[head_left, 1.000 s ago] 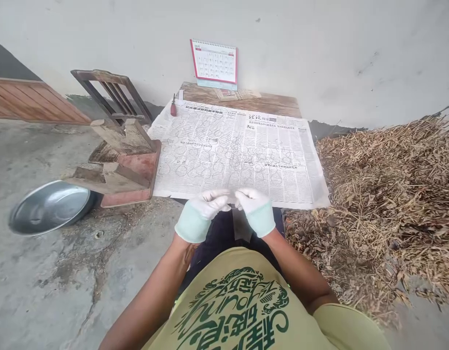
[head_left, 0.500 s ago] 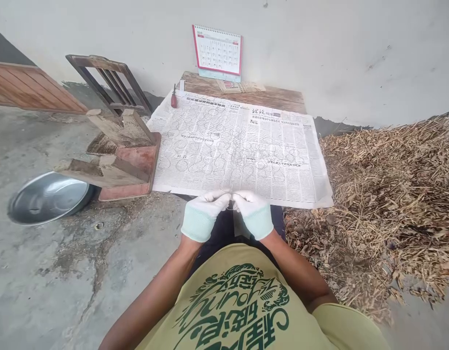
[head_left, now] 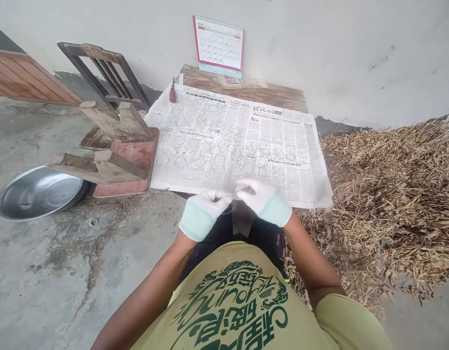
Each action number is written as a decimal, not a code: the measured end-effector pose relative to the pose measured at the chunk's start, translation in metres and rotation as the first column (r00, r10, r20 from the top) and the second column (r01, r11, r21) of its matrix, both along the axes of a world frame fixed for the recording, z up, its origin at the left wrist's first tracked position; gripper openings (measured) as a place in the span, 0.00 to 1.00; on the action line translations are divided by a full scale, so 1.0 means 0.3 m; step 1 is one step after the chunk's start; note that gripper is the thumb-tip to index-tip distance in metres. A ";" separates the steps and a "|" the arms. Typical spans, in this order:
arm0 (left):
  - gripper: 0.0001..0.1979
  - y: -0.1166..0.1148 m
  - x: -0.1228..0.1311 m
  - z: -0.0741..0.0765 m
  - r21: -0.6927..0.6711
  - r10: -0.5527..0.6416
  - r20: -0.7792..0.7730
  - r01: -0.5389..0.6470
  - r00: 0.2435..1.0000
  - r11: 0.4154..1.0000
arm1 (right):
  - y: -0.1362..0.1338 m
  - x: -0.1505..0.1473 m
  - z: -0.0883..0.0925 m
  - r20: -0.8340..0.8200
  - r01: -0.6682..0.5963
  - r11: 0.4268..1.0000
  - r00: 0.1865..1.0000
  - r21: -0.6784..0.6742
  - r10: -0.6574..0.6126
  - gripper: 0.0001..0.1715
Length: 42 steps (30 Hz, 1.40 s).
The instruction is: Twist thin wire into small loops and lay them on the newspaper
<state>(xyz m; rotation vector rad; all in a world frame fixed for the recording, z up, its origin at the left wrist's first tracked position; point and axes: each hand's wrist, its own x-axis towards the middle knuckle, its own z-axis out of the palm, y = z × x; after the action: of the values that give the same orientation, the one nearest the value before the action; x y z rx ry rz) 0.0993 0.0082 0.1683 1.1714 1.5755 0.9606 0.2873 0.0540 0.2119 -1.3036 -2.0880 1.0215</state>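
Observation:
Both my hands wear white gloves and meet at the near edge of a newspaper [head_left: 275,141] spread over a low wooden table [head_left: 283,95]. My left hand [head_left: 204,211] is closed in a pinch on a thin wire ring [head_left: 229,209], which hangs just below its fingertips. My right hand [head_left: 263,198] is closed too, its fingertips pinching the same thin wire a little to the right. Several similar thin rings lie in rows across the newspaper.
A red-handled tool [head_left: 172,92] lies at the paper's far left corner, and a desk calendar [head_left: 219,46] stands against the wall. An overturned wooden chair [head_left: 111,141] and a metal bowl [head_left: 35,192] are on the left. A heap of dry stalks [head_left: 392,194] fills the right.
My right hand has moved right and slightly up, away from my left hand. The view has tilted down a little. The wire ring now shows below my left fingertips.

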 end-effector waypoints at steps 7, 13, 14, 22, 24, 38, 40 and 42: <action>0.12 -0.003 -0.017 0.011 0.006 -0.209 -0.125 0.211 0.970 0.977 | 0.105 -0.031 0.038 0.355 -0.528 0.819 0.827 0.223 0.437 0.10; 0.15 -0.014 -0.013 0.008 -0.060 -0.176 -0.133 0.169 0.975 0.984 | 0.123 -0.077 0.018 0.404 -0.496 0.831 0.834 0.253 0.375 0.16; 0.16 -0.016 -0.014 0.005 -0.080 -0.165 -0.136 0.155 0.977 0.985 | 0.121 -0.075 0.016 0.404 -0.453 0.853 0.853 0.259 0.331 0.15; 0.13 -0.072 0.010 0.001 -0.072 0.052 -0.091 -0.059 0.994 0.996 | 0.099 -0.094 -0.062 -0.064 0.120 0.991 0.990 -0.053 -0.124 0.23; 0.13 -0.090 0.015 0.006 -0.053 0.083 -0.135 -0.090 0.987 0.994 | 0.106 -0.104 -0.075 -0.173 0.184 0.957 0.959 -0.223 -0.225 0.26; 0.14 -0.064 -0.108 0.008 -0.160 -0.043 0.087 0.057 0.995 0.986 | 0.082 -0.061 0.041 0.061 -0.425 0.901 0.905 0.090 0.421 0.13; 0.14 -0.067 -0.112 0.006 -0.168 -0.096 0.106 0.113 0.990 0.979 | 0.087 -0.069 0.018 0.076 -0.421 0.906 0.905 0.032 0.418 0.17; 0.14 -0.074 -0.111 0.010 -0.189 -0.141 0.125 0.163 0.982 0.968 | 0.098 -0.062 -0.008 0.084 -0.477 0.878 0.877 0.046 0.473 0.23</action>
<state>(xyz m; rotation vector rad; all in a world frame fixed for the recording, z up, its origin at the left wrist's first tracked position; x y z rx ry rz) 0.0658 -0.0141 0.1713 1.0637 1.4349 0.7368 0.2687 0.0833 0.2095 -0.8124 -2.5457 1.0981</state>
